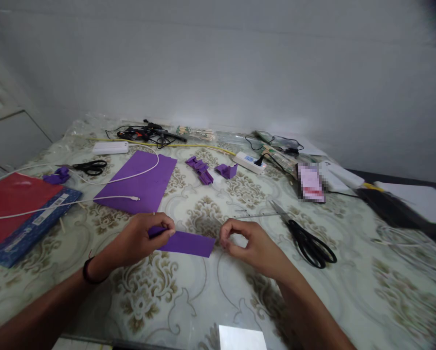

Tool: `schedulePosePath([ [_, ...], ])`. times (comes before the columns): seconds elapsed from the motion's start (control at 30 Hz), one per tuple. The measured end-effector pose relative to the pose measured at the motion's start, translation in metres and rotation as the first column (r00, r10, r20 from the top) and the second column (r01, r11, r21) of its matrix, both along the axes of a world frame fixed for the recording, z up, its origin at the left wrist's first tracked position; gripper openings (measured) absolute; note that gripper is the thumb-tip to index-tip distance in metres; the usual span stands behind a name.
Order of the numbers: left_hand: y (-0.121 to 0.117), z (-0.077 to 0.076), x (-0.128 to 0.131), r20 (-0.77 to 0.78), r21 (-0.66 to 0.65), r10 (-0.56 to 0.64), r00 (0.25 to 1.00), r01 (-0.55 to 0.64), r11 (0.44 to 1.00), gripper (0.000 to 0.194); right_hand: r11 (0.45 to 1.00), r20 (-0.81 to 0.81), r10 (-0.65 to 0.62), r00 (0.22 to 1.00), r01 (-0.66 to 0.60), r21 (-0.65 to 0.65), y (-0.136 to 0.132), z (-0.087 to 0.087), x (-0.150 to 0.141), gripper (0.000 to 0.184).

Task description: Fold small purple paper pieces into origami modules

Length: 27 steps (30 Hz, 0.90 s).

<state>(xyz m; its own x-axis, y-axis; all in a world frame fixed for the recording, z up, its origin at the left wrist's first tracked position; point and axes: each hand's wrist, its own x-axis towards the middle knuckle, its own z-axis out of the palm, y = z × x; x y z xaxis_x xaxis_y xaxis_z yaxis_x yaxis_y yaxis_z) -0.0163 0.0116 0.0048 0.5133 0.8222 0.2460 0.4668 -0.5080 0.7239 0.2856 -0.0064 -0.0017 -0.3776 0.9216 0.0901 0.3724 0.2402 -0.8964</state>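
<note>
My left hand (145,239) pinches a purple paper strip (190,243) near its left end, thumb on top. The strip extends to the right, just above the patterned tabletop. Just past its free right end is my right hand (249,243), thumb and index finger curled together in a ring. Nothing shows between those fingertips, and a small gap separates them from the strip. Black-handled scissors (309,243) lie to the right of my right hand, blades pointing away. A clear ruler (256,214) lies behind that hand. Beyond my left hand are larger purple paper sheets (139,180).
Folded purple paper pieces (200,170) lie farther back. At left are a red-and-blue packet (28,214), a second pair of scissors (90,167) and a white cable (116,198) crossing the sheets. A power strip (249,163) and phone (312,183) stand back right.
</note>
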Motion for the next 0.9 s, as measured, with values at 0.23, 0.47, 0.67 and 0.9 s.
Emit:
schedulePosePath([
  [0.23,-0.017,-0.017,0.02,-0.048,0.019,-0.055,0.997,0.056,0.998,0.009,0.994,0.041,0.042,0.998,-0.046,0.097,-0.01,-0.01,-0.031,0.003],
  [0.47,-0.023,-0.025,0.025,-0.079,0.013,-0.09,0.993,0.091,0.996,0.007,0.991,0.079,0.093,0.993,-0.1,0.086,-0.018,-0.021,-0.046,0.013],
  [0.67,-0.023,-0.028,0.025,-0.081,-0.006,-0.151,0.985,0.151,0.989,0.011,0.983,0.09,0.13,0.987,-0.14,0.116,-0.02,-0.022,-0.05,0.015],
  [0.9,-0.018,-0.01,0.019,-0.046,-0.025,-0.18,0.983,0.179,0.984,0.015,0.977,0.081,0.168,0.982,-0.177,0.117,-0.014,-0.014,-0.035,0.015],
])
